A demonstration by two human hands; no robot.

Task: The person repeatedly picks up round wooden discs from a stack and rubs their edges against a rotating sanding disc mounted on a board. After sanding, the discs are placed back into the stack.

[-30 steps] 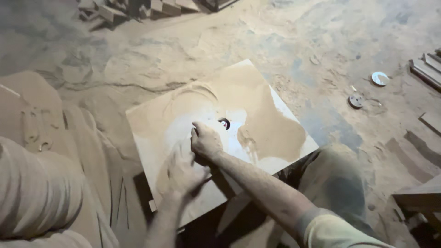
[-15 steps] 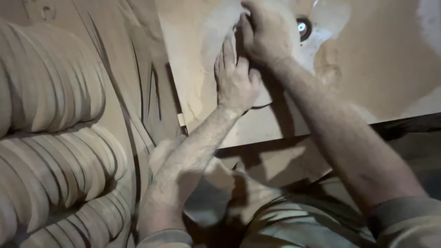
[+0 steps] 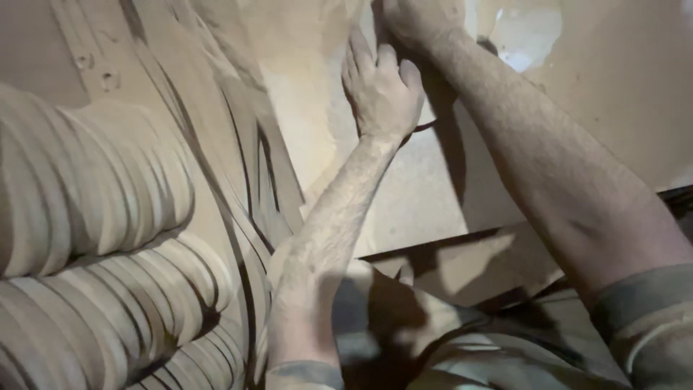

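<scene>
Hands (image 3: 382, 90) press flat on dusty wooden board (image 3: 433, 195).

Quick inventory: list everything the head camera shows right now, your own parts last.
Board: one, tan, dusty, flat under both hands, centre to top right.
Curved wood pieces: many, tan, stacked on edge in rows, left.
Thin offcut strips: several, tan, between stack and board.
Left hand: one, dusty, flat on the board, fingers spread.
Right hand: one, dusty, on the board at the top edge, partly cut off.
</scene>
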